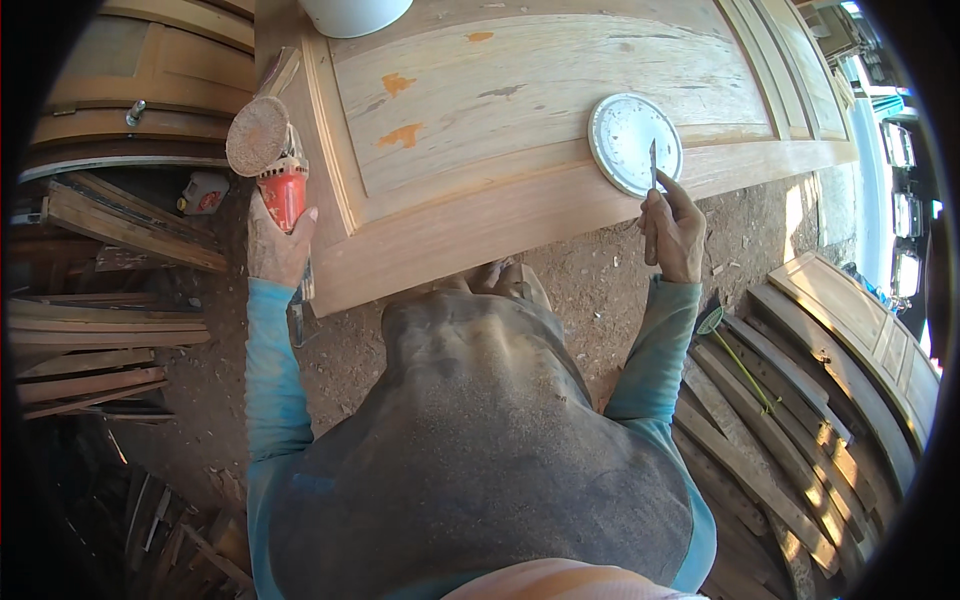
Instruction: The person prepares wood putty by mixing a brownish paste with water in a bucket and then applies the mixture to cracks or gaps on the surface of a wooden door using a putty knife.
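Observation:
My left hand [280, 247] is wrapped round the red body of an angle grinder [283, 197], whose dusty round sanding disc [258, 136] tilts up beside the left end of a wooden door panel [550, 95]. In my right hand [675, 232] is a thin-bladed knife [652, 215], its handle in my fingers and its blade pointing away from me. Behind the blade, a round white lid [625, 130] with grey smears rests on the near part of the door. Orange filler patches [398, 84] mark the door's pale wood.
A white bucket [357, 14] stands on the door's far left. Stacked boards [770, 450] and another panelled door [860, 340] lie at the right. Timber pieces [120, 220] and a small whitish container [204, 192] are at the left. The dirt floor [590, 270] is strewn with shavings.

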`<action>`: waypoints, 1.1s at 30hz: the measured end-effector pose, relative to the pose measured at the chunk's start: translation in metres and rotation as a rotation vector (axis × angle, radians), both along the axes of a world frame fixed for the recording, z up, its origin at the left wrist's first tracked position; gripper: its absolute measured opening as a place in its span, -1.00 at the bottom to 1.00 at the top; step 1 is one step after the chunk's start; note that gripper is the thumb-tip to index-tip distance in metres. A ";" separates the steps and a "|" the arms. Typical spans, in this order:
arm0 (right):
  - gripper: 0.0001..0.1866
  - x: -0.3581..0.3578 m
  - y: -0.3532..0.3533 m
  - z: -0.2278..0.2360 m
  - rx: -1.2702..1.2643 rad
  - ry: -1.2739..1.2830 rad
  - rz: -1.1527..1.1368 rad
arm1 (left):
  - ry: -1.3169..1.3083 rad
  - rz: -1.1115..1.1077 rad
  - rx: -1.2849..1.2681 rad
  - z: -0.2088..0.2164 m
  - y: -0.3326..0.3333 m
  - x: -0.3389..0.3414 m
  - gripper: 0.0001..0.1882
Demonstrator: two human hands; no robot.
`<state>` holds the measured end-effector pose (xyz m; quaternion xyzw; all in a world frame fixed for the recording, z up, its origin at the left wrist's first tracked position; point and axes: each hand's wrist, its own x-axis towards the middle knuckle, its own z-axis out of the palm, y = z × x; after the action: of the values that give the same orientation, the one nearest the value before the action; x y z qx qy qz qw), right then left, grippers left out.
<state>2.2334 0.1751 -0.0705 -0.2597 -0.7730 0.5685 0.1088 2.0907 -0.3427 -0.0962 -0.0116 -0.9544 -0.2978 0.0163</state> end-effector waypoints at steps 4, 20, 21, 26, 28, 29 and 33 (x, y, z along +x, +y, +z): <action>-0.50 0.039 0.043 0.003 0.009 -0.046 -0.058 | -0.093 0.107 -0.125 -0.001 0.005 0.001 0.09; -0.47 0.040 0.083 0.006 0.040 -0.057 -0.124 | -0.050 0.133 -0.064 0.000 0.019 0.004 -0.03; -0.48 0.034 0.084 0.007 0.055 -0.046 -0.112 | -0.066 0.140 -0.047 0.002 0.026 0.005 -0.03; -0.50 -0.005 0.080 0.029 0.033 -0.166 -0.078 | -0.056 0.083 0.001 -0.003 0.044 0.009 -0.02; -0.51 -0.023 0.082 0.029 0.011 -0.147 -0.052 | -0.092 0.081 0.032 0.002 0.048 0.009 -0.02; -0.51 -0.032 0.083 0.028 0.010 -0.124 -0.039 | -0.110 0.101 0.041 0.006 0.049 0.008 -0.02; -0.53 -0.069 0.104 0.022 0.040 -0.069 0.032 | -0.072 0.204 -0.019 0.016 0.063 0.012 0.01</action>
<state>2.1643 0.2795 -0.0486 -0.2645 -0.7915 0.5454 0.0781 2.1025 -0.2797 -0.0798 0.0963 -0.9534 -0.2857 0.0124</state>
